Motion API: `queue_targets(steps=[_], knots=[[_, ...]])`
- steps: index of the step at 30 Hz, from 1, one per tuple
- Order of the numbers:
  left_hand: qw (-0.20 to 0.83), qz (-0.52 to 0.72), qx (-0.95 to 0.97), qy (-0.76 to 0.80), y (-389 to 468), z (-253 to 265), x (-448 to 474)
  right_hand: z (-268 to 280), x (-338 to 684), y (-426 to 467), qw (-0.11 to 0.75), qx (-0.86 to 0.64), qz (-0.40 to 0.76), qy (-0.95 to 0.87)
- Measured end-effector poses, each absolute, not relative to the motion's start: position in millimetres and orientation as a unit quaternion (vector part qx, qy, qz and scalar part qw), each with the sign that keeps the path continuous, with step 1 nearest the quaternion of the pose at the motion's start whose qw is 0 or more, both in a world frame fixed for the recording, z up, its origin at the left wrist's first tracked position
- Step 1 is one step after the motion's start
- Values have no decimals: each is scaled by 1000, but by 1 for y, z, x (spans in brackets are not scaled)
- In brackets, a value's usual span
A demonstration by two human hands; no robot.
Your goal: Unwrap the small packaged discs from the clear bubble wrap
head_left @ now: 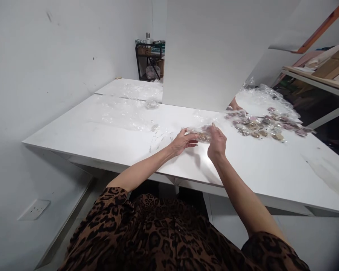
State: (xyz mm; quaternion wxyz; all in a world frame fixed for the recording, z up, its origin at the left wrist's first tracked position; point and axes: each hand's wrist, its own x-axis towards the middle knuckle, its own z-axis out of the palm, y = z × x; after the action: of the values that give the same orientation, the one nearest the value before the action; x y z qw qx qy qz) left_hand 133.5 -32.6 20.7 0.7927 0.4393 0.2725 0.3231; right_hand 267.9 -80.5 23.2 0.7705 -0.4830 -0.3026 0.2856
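Observation:
Between my two hands a clear plastic bag (203, 137) with small brownish and pinkish pieces inside is held just above the white table. My left hand (185, 141) grips the bag's left end, fingers curled along its side. At the opposite end my right hand (217, 143) is closed on the bag, its thumb pointing up. What exactly the pieces are is too small to tell. To the right lies a pile of small clear packets (260, 128) with brown, pink and grey contents.
Clear plastic bags (124, 111) spread over the table's left side, with a crumpled one (151, 104) near the panel. A tall white panel (209, 52) stands across the table. Another person's hand (235, 106) shows at its right edge. More clear plastic (277, 99) lies behind the packets.

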Motion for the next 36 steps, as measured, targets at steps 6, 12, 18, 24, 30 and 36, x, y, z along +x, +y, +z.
queue_targets(steps=[6,12,18,24,30,36], knots=[[792,367,420,250,-23,13,126,27,286,-86,744,-438,429,-266],[867,322,333,185,-25,10,111,32,290,-90,744,-464,406,-259],[897,332,224,186,-34,8,123,50,272,-96,762,-452,303,-351],[843,476,114,223,-26,26,135,34,260,-127,826,-393,262,-308],[799,532,159,229,-2,44,115,-5,283,-184,721,-582,294,-234],[789,486,250,282,-24,36,123,52,285,-171,582,-619,-68,-524]])
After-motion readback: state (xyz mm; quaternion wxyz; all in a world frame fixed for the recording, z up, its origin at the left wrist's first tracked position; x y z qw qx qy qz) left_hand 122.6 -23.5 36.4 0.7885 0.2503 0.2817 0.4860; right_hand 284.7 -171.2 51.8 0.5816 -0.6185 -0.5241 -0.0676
